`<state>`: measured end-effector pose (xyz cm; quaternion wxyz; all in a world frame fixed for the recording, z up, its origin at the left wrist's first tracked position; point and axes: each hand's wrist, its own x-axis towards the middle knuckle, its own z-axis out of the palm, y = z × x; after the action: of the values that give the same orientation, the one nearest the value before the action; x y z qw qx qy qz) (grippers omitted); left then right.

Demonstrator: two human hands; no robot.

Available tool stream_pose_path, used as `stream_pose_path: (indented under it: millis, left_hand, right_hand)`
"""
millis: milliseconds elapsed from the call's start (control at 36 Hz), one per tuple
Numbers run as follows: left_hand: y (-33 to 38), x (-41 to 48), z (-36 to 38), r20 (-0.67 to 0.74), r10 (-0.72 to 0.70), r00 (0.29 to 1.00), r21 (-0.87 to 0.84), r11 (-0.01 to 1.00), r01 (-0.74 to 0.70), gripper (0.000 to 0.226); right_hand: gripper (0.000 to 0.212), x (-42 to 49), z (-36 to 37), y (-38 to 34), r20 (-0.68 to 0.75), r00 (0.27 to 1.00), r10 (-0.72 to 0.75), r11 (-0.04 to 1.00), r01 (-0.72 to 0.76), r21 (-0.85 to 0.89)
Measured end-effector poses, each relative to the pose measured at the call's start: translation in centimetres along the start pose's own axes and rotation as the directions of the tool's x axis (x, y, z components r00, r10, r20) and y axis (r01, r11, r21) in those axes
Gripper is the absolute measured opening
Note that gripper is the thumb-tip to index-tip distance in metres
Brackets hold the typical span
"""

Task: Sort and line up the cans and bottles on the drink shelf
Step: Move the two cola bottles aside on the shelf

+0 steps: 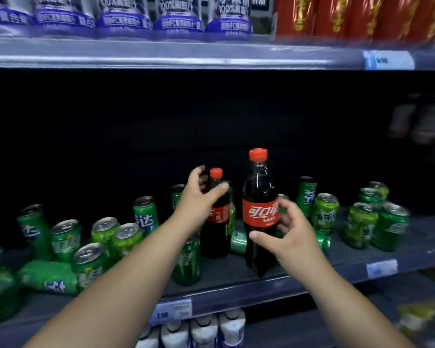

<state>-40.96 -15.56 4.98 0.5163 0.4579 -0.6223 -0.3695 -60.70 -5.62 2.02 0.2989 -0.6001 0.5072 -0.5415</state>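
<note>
Two cola bottles with red caps and red labels stand upright in the middle of the dark shelf (236, 290). The larger bottle (260, 194) is near the front edge; my right hand (290, 233) curls round its lower right side, thumb across the front. The smaller bottle (216, 229) stands behind and to the left; my left hand (199, 197) wraps round its shoulder below the cap. Several green cans (146, 213) are scattered left and right of the bottles, some upright, some lying down.
A green can (187, 262) stands right in front of the smaller bottle. A can (237, 242) lies on its side between the bottles. The upper shelf (161, 55) holds purple-labelled bottles and red cans. White bottles (204, 330) fill the shelf below.
</note>
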Motion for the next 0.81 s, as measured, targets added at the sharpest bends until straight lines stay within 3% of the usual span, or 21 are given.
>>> stream_pose_path:
  millis: [56,111,222,528,806]
  left_hand:
    - [-0.8,0.3,0.7,0.032,-0.032,0.999,0.107,0.994,0.029,0.089]
    - [-1.7,0.4,1.3,0.044,-0.055,0.997,0.230,0.972,0.044,0.083]
    - [-2.4,0.2,1.5,-0.057,-0.028,0.998,0.346,0.937,0.046,0.075]
    - [2.2,-1.7,1.5,-0.083,0.258,0.963,0.303,0.927,-0.222,0.072]
    - [6.3,-3.3,9.0,0.115,0.349,0.930,0.152,0.919,-0.364,0.067]
  right_hand:
    - [0.066,0.3,-0.9,1.0,0.012,1.000,0.020,1.000,-0.021,0.015]
    - [0.065,0.6,-1.6,2.1,0.023,0.999,0.037,0.999,-0.037,0.024]
    - [0.067,1.1,-2.2,4.0,0.045,0.995,0.084,0.994,-0.087,0.063]
    - [0.070,0.8,-3.5,5.2,-0.076,0.986,0.150,0.981,-0.139,0.133]
    - [0.067,-0.5,-9.6,5.2,-0.196,0.972,0.127,0.987,-0.104,0.122]
